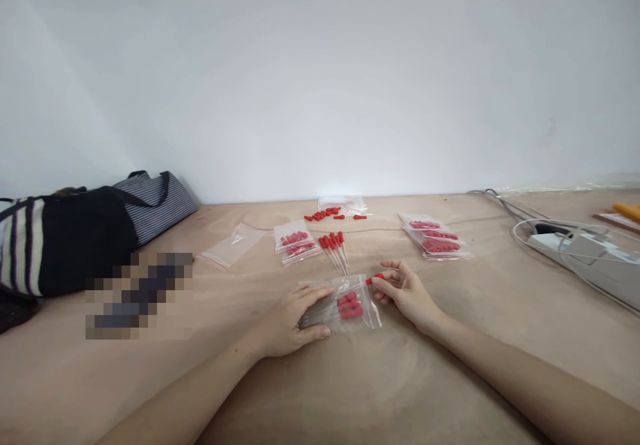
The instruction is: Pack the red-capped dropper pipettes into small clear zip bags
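A clear zip bag (327,318) lies flat in front of me, with several red rubber bulbs (351,306) inside it. My left hand (295,318) holds the bag's left end, fingers over the top edge and thumb along the bottom. At the bag's right, zip-edge end, my right hand (407,295) pinches one more red rubber bulb (375,278) between thumb and fingers. Its narrow end points left, at the bag's upper right corner; whether it is inside the mouth I cannot tell. Just beyond the bag, several droppers (334,250) with red bulbs and thin pale stems lie side by side.
Farther back are loose red bulbs (323,214) and flat bags (345,201). Filled bags (297,243) sit left of the droppers, another filled stack (435,238) on the right, and one flat bag (233,245) farther left. Fabric bags (85,238) and a power strip with cables (585,251) flank the table.
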A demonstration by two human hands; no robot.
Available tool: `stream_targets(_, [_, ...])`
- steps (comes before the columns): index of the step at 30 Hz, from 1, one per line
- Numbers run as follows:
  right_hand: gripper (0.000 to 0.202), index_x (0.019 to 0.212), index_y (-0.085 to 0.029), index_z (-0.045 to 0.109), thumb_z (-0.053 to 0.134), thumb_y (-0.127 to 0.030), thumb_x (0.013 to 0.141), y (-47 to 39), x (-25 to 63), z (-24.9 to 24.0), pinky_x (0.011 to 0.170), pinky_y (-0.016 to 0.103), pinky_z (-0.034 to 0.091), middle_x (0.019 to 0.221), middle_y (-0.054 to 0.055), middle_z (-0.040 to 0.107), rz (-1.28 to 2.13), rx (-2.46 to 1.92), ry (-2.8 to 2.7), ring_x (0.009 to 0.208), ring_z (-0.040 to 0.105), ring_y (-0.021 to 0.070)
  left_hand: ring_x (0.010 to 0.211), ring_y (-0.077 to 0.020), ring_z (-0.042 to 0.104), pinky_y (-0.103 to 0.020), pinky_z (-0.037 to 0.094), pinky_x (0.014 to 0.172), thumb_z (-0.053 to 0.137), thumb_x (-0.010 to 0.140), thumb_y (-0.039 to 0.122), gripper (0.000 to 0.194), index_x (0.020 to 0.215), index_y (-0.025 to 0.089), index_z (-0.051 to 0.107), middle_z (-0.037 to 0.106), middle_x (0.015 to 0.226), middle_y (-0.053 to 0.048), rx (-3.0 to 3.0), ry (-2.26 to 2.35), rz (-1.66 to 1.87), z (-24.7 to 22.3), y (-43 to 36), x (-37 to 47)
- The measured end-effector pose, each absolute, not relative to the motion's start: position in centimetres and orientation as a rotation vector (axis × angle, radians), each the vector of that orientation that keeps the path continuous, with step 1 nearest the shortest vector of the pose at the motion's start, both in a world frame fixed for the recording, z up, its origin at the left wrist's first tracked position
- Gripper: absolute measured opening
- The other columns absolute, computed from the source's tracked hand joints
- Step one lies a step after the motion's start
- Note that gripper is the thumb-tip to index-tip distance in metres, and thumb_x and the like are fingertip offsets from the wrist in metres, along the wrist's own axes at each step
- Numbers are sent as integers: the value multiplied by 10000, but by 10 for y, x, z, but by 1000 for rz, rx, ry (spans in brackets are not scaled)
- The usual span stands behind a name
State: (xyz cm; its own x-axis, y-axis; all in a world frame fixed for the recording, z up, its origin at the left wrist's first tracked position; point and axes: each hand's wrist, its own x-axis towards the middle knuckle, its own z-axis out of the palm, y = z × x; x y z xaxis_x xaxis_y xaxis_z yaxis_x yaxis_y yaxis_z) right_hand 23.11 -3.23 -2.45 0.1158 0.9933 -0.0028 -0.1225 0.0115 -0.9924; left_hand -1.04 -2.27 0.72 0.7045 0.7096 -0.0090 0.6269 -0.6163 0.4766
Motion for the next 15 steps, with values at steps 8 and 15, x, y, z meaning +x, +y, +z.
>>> stream_targets(8, [375,790,-149,580,658,-465,604,-34,220,-24,359,179,353,692,28,641,1302,-1124,-1370,420,486,65,1210,-258,337,-428,269,1010,541,774,435,575,1276,229,352,412,1313,-54,2445,1040,276,9,-25,-9])
stream_targets(15, [368,859,-170,517,594,-483,682,-20,215,-30,547,243,469,770,40,650,1385,-1021,-1427,651,616,145,1179,-254,376,-412,311,982,555,763,432,572,1268,245,360,448,1280,-51,2476,1004,323,10,-24,-8])
